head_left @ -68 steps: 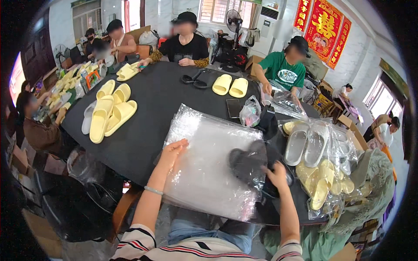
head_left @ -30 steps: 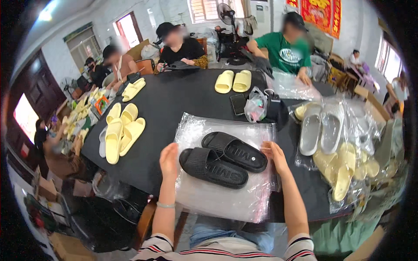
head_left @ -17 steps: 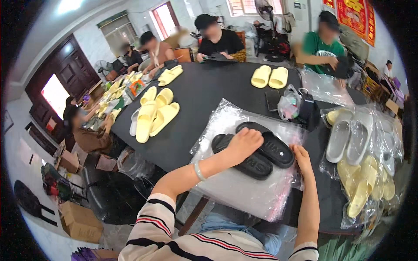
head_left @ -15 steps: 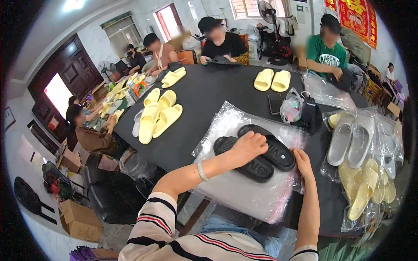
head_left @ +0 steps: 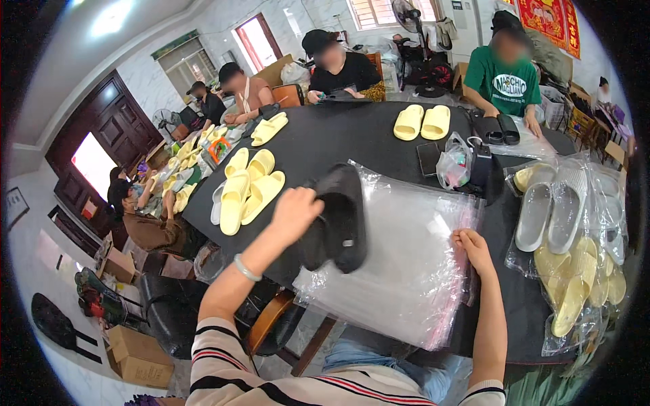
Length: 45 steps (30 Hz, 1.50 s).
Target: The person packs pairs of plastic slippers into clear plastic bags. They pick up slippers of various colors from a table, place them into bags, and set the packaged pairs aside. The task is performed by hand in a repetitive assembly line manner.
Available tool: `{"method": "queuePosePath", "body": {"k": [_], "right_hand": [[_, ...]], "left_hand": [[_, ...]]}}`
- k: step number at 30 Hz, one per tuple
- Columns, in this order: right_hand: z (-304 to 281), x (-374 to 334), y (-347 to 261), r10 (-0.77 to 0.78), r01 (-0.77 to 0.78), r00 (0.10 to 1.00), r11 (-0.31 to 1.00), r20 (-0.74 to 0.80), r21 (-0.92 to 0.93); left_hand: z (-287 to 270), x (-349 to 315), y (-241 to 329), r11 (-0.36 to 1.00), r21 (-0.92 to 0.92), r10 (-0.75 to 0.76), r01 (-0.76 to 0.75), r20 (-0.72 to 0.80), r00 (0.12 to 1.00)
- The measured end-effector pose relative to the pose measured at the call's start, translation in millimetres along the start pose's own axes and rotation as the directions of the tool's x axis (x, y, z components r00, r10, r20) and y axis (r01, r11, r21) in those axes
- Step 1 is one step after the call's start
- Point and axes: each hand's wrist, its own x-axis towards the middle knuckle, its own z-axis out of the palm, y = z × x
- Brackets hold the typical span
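My left hand (head_left: 296, 211) is closed on a pair of black slippers (head_left: 347, 227), held blurred and tilted over the left edge of a stack of clear plastic bags (head_left: 399, 277). The stack lies flat on the black table in front of me, with a pinkish strip down its right side. At that right edge my right hand (head_left: 474, 247) pinches the top bag between thumb and fingers. A small white patch shows on the plastic beside it.
Yellow slippers (head_left: 252, 193) lie to the left, and a yellow pair (head_left: 421, 122) stands at the far side. A phone (head_left: 428, 160) and a small knotted bag (head_left: 455, 166) are beyond the stack. Bagged grey slippers (head_left: 550, 210) are piled at the right. Several co-workers sit around the table (head_left: 338, 139).
My left hand has lifted the black slippers off the bags and carried them left. My right hand stays at the bag edge, now pinching it. The far-right co-worker's black slippers now lie on plastic.
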Motion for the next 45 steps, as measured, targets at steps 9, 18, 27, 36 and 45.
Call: {"method": "queuePosePath", "body": {"k": [9, 18, 27, 36, 45], "right_hand": [[1.2, -0.3, 1.7, -0.036, 0.036, 0.999, 0.996, -0.002, -0.079], [1.2, 0.1, 3.6, -0.051, 0.048, 0.999, 0.988, -0.013, -0.144], [7.3, -3.6, -9.6, 0.011, -0.011, 1.000, 0.995, 0.000, -0.099], [11.5, -5.0, -18.3, 0.022, -0.030, 0.999, 0.982, -0.047, -0.184], [16.6, -6.2, -26.2, 0.048, -0.063, 0.995, 0.982, -0.085, -0.180]], "left_hand": [[85.5, -97.3, -115.0, 0.999, 0.043, -0.026, 0.017, 0.214, 0.976], [123.1, -165.3, -35.7, 0.691, -0.088, -0.545, 0.718, 0.590, 0.596], [163.6, -171.4, -74.7, 0.447, -0.015, -0.747, 0.895, 0.544, 0.382], [187.7, -180.9, -141.5, 0.301, 0.079, -0.779, 0.950, 0.595, 0.197], [225.3, -215.6, -213.8, 0.256, 0.097, -0.811, 0.962, 0.563, 0.159]]}}
